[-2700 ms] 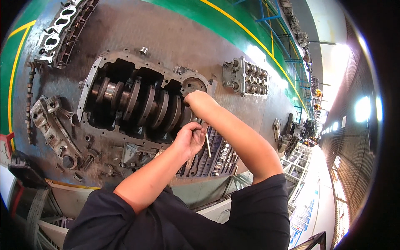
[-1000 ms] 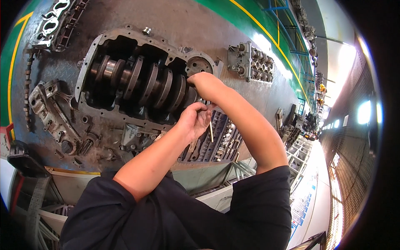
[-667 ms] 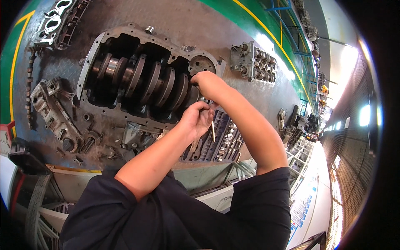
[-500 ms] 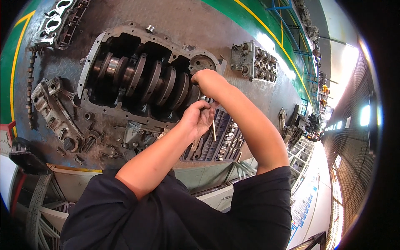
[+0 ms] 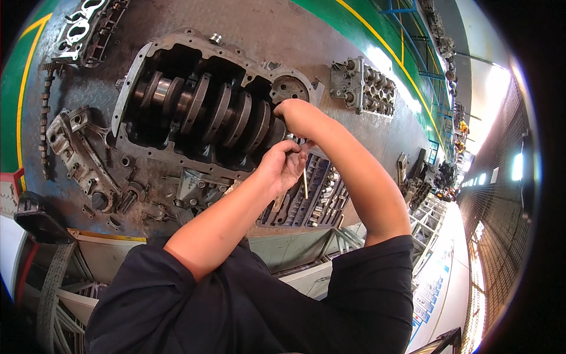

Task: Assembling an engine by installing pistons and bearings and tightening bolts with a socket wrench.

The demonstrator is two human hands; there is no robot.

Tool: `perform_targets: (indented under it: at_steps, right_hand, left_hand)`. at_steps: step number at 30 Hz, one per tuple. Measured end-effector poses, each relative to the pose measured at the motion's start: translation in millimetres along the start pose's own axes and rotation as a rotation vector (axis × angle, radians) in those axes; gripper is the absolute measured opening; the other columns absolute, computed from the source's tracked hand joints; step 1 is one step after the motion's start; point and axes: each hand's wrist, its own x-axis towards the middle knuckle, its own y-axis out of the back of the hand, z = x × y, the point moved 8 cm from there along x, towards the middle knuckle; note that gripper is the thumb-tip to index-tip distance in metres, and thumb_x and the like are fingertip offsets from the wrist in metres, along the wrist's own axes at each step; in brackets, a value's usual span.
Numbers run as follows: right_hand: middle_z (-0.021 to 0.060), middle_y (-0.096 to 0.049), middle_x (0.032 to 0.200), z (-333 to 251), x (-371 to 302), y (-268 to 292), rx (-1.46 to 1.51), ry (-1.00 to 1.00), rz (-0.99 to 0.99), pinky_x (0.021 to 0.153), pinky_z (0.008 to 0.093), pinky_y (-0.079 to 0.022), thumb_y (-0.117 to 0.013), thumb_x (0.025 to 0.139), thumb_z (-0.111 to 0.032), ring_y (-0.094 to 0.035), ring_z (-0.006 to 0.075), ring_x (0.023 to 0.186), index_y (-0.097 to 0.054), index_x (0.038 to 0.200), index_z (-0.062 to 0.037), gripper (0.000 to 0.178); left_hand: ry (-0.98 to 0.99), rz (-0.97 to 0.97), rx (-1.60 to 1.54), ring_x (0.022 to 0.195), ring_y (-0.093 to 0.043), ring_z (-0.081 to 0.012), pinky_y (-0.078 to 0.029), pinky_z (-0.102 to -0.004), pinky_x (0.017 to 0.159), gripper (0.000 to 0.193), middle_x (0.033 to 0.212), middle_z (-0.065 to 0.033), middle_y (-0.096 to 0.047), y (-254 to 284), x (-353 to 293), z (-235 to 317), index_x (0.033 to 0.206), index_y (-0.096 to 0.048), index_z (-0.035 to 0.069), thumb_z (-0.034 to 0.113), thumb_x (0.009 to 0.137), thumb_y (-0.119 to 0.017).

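Observation:
An engine block [image 5: 194, 160] lies on the metal-topped bench with its crankshaft [image 5: 220, 115] exposed. My left hand [image 5: 284, 166] is at the block's near right edge, fingers curled. A slim pale metal rod [image 5: 305, 185] sticks out below its fingertips; the upper end is hidden, and the hand seems closed on it. Just above, my right hand [image 5: 296, 120] reaches over the right end of the crankshaft, below the round end opening [image 5: 289, 88]. Its fingers are bent down and mostly hidden, so what they grip does not show. A bit of shiny metal shows between the hands.
An open socket tray [image 5: 298, 203] lies beneath my forearms. A cylinder head [image 5: 364, 87] stands to the right, another [image 5: 82, 35] at far left. A camshaft [image 5: 45, 121], a cast cover [image 5: 82, 159] and loose parts lie left. A black part [image 5: 41, 218] sits at the bench corner.
The whole view has shifted slightly, with the block a little further right in it. Both hands stay at the crankshaft's right end, with barely any movement.

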Motion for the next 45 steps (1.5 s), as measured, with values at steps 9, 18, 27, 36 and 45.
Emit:
perform_targets:
  at_steps: [9,18,27,36,45]
  right_hand:
    - [0.0229,-0.076,0.120,-4,-3,7,-0.002,0.061,0.100,0.091,0.0464,-0.062,-0.069,0.082,0.003,-0.075,0.0417,0.109,-0.077,0.127,-0.0065,0.047]
    - [0.0190,-0.075,0.113,-1,-34,15,0.545,0.091,0.336,0.093,0.0450,-0.056,-0.056,0.109,-0.013,-0.072,0.0345,0.102,-0.065,0.121,-0.0005,0.020]
    - [0.0251,-0.071,0.114,-8,-40,11,0.582,0.017,0.236,0.096,0.0479,-0.053,-0.056,0.114,-0.036,-0.070,0.0395,0.107,-0.053,0.131,-0.0017,0.038]
    - [0.0185,-0.070,0.133,-3,-54,34,-0.059,0.113,0.511,0.102,0.0519,-0.054,-0.066,0.097,-0.023,-0.066,0.0393,0.123,-0.072,0.117,-0.0074,0.026]
    - [0.0263,-0.027,0.176,3,-26,27,-0.458,0.299,0.723,0.124,0.0721,-0.029,-0.063,0.103,-0.030,-0.031,0.0469,0.160,-0.044,0.162,-0.0190,0.064]
  left_hand:
    - [-0.001,0.023,-0.030,0.074,-0.072,-0.0144,-0.066,-0.0241,0.064,0.013,0.108,-0.0159,-0.079,2,1,-1,0.105,-0.064,-0.007,0.001,0.097,-0.058]
    - [0.024,-0.040,-0.045,0.073,-0.071,-0.0144,-0.065,-0.0230,0.067,0.011,0.090,-0.0085,-0.074,-2,0,-1,0.103,-0.065,-0.005,0.001,0.097,-0.059]
    - [-0.011,0.002,-0.015,0.074,-0.071,-0.0143,-0.064,-0.0221,0.065,0.006,0.087,-0.0063,-0.071,0,0,2,0.097,-0.064,-0.002,0.003,0.098,-0.061]
    - [0.097,-0.058,-0.045,0.066,-0.067,-0.0126,-0.058,-0.0225,0.059,0.003,0.079,-0.0036,-0.069,5,0,3,0.091,-0.063,0.002,0.000,0.092,-0.064]
    - [-0.018,-0.014,0.027,0.074,-0.075,-0.0087,-0.066,-0.0184,0.062,0.022,0.116,-0.0052,-0.076,4,-2,16,0.123,-0.068,-0.004,0.002,0.103,-0.059]
